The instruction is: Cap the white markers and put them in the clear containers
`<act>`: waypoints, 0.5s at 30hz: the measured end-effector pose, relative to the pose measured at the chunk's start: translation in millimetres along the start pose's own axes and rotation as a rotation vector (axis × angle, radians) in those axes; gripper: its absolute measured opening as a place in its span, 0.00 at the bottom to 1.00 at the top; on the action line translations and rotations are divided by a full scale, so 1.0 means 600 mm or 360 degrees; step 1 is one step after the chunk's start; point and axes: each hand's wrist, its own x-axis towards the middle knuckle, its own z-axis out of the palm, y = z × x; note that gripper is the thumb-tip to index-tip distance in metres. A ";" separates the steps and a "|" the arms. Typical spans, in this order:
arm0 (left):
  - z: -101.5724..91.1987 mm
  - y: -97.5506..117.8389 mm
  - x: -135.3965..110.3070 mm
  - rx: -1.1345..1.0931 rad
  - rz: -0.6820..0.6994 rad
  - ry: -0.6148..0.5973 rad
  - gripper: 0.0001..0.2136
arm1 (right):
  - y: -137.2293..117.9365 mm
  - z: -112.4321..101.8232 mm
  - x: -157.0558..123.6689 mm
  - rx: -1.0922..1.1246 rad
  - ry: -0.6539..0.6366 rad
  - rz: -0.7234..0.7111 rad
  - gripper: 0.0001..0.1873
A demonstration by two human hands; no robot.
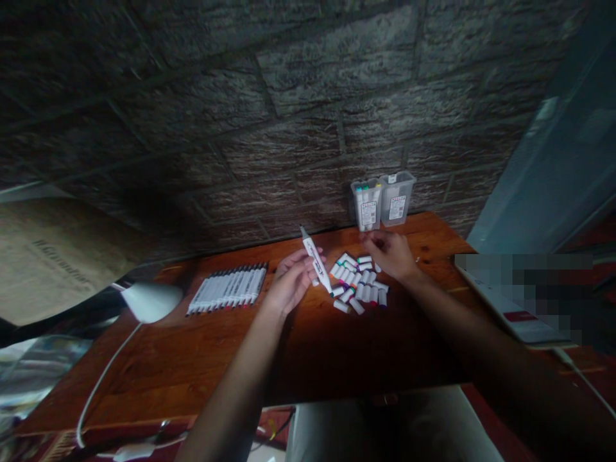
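My left hand [294, 274] grips a white marker [315, 260] with dark printing, tilted, its grey-black end pointing up and away. A small white piece shows by the fingers below it, too unclear to name. My right hand [389, 252] hovers at the right back of the pile of marker caps [351, 274], fingers curled together; what they hold, if anything, is hidden. The caps are white with coloured ends and lie loose between my hands. Left of my left hand, several white markers [230, 289] lie side by side in a row.
Behind the caps stand a clear box with several markers [366, 208] and another clear box [397, 200], against the brick wall [269, 141]. A white lamp head [151, 300] is at left, by a brown paper bag [58, 256]. A laptop [505, 295] sits at right on the wooden table [192, 359].
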 end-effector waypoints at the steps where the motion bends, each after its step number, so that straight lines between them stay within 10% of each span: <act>1: 0.001 0.001 0.000 0.0000 -0.0015 -0.0016 0.12 | 0.000 0.000 0.000 0.0000 -0.0004 0.0006 0.19; 15: -0.005 0.008 -0.002 0.0054 -0.0027 -0.0130 0.15 | 0.005 0.004 -0.001 -0.0036 -0.0062 -0.0025 0.20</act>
